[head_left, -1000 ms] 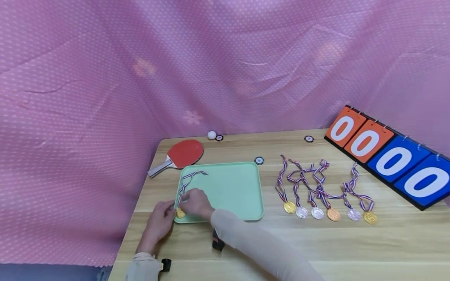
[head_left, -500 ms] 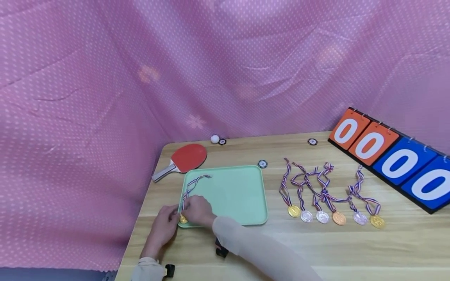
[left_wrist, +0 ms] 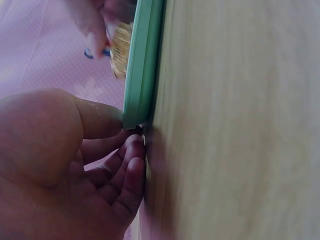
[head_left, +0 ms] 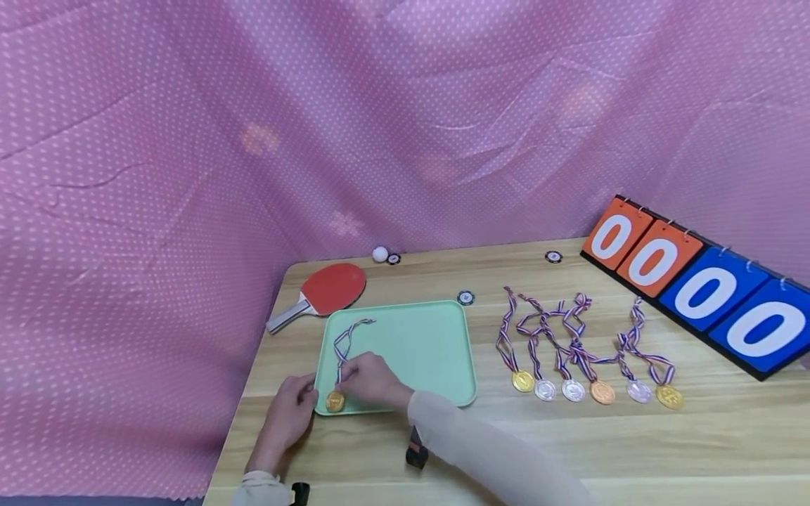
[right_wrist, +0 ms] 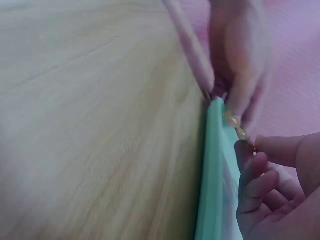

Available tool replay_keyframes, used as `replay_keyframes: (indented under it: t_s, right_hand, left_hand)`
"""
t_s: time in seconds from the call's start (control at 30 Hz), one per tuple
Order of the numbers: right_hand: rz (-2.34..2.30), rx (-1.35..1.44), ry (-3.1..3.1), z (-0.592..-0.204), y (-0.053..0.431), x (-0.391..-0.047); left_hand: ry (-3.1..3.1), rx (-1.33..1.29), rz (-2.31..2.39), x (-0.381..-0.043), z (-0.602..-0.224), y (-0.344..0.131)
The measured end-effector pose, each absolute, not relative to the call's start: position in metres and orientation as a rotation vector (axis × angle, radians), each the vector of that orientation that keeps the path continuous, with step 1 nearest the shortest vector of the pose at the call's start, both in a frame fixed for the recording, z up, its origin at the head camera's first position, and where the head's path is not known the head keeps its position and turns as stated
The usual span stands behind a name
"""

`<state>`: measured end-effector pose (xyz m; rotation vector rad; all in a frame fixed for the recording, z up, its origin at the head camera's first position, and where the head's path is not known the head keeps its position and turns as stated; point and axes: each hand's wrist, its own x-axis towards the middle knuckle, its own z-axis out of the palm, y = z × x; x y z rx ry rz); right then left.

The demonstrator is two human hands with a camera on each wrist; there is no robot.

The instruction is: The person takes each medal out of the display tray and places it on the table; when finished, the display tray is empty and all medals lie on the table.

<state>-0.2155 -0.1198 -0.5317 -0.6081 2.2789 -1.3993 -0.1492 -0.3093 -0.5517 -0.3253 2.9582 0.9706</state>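
My right hand (head_left: 370, 379) pinches a gold medal (head_left: 335, 401) where the disc meets its striped ribbon (head_left: 342, 346). The medal is over the near left corner of the mint-green tray (head_left: 411, 305), its ribbon stretching away along the tray's left side. In the right wrist view, thumb and index finger (right_wrist: 272, 150) meet at the medal's top. My left hand (head_left: 287, 414) holds the tray's left near corner. In the left wrist view, its thumb (left_wrist: 102, 120) presses the tray rim (left_wrist: 137, 85), with curled fingers low against the table beside it.
Several gold, silver and bronze medals (head_left: 572, 391) lie in a row right of the tray, ribbons partly overlapping. A red paddle (head_left: 334, 288), white ball (head_left: 380, 254) and black chips (head_left: 465, 298) lie around the back. A 0000 scoreboard (head_left: 702, 288) stands at right.
The right hand has drawn the gold medal slightly right, away from the tray's left wall, and more of its disc shows. The left hand stays at the tray corner.
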Motion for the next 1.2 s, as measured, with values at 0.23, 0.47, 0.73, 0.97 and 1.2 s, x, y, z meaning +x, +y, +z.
replay_keyframes:
  t_s: [0.23,0.47,0.73,0.97,1.2]
  right_hand:
    - [-1.494,-0.509,2.207,-0.527,-0.078,-0.224]
    - [-1.551,-0.405,2.185,-0.511,-0.022,-0.226]
    - [-1.54,-0.326,2.194,-0.488,0.031,-0.224]
    - [-1.573,-0.266,2.198,-0.457,0.071,-0.232]
    - [-1.599,-0.211,2.278,-0.43,0.108,-0.261]
  left_hand:
    - [2.929,-0.359,0.958,-0.15,-0.552,-0.309]
    - [2.928,-0.358,0.944,-0.151,-0.552,-0.311]
    - [2.941,-0.319,0.951,-0.151,-0.553,-0.312]
    - [2.941,-0.327,0.948,-0.149,-0.551,-0.311]
    - [2.935,-0.319,0.956,-0.149,-0.551,-0.31]
